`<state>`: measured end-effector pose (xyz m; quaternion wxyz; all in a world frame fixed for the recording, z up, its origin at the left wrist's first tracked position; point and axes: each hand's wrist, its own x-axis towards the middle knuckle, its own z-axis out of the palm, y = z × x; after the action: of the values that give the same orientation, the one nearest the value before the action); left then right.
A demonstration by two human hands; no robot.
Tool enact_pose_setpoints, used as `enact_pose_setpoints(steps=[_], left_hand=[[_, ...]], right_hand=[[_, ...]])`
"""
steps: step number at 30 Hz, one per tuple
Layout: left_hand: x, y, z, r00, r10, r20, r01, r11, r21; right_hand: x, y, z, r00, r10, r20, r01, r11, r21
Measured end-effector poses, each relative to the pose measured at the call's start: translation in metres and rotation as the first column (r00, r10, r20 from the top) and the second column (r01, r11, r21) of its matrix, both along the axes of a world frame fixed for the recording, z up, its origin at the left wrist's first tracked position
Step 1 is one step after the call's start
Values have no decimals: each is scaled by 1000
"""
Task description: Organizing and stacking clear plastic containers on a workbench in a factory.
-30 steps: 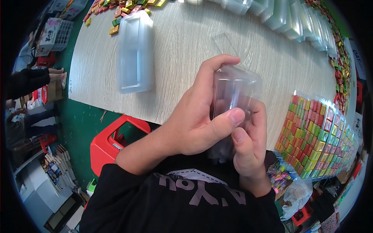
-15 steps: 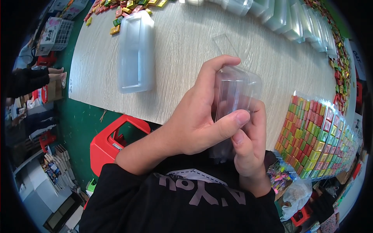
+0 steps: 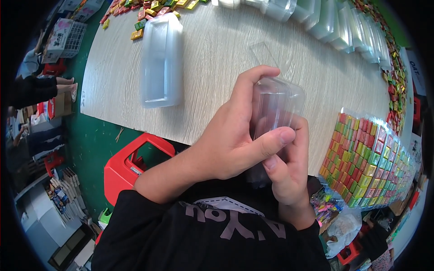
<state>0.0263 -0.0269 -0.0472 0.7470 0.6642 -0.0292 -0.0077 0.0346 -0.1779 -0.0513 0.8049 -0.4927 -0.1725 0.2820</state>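
Head view, looking down: a person in a black shirt [image 3: 199,244] holds a clear plastic box [image 3: 278,101] upright in front of the body, over the near edge of a pale wood-grain surface [image 3: 212,67]. The left hand [image 3: 233,140] is half curled around the box's left side, its index finger hooked over the top end and its thumb across the front. The right hand [image 3: 289,176] is curled around the lower right side, fingers behind, thumb in front. The two thumbs lie close together, the left above the right. Several fine edge lines run down the box; I cannot tell whether it is one box or several nested.

Compared with a second ago, the left thumb has slid to the right across the box, and the right thumb tip has shifted slightly left, tucking beneath it. More edge lines now show on the box. The grip is otherwise the same.

On the surface, a stack of clear trays [image 3: 158,67] lies to the left, near a pile of small wrapped sweets [image 3: 153,7]. A flat clear piece [image 3: 263,53] lies just beyond the hands. A row of clear containers [image 3: 330,27] lines the far right, and filled packs of sweets [image 3: 355,160] sit at the right. A red stool [image 3: 116,169] stands on the green floor [image 3: 95,144], at lower left.
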Motion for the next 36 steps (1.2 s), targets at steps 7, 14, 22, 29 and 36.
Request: enact_pose_setpoints(steps=[7,14,22,29,36], left_hand=[[-1,1,-2,1000,-13,-5,13,1000,0],[3,3,0,1000,-7,-17,6,999,-52],[-1,-2,1,998,-6,-66,-4,989,-150],[-2,-22,9,969,216,-123,-218,976,-6],[-2,-16,6,991,129,-34,-130,991,-44]], right_hand=[[-2,2,0,1000,-18,-13,18,1000,-3],[2,5,0,999,-26,-22,26,999,22],[3,-2,-8,995,26,94,-17,995,-94],[11,-13,11,984,109,140,-75,972,-224],[7,-11,6,972,81,219,-38,980,-194]])
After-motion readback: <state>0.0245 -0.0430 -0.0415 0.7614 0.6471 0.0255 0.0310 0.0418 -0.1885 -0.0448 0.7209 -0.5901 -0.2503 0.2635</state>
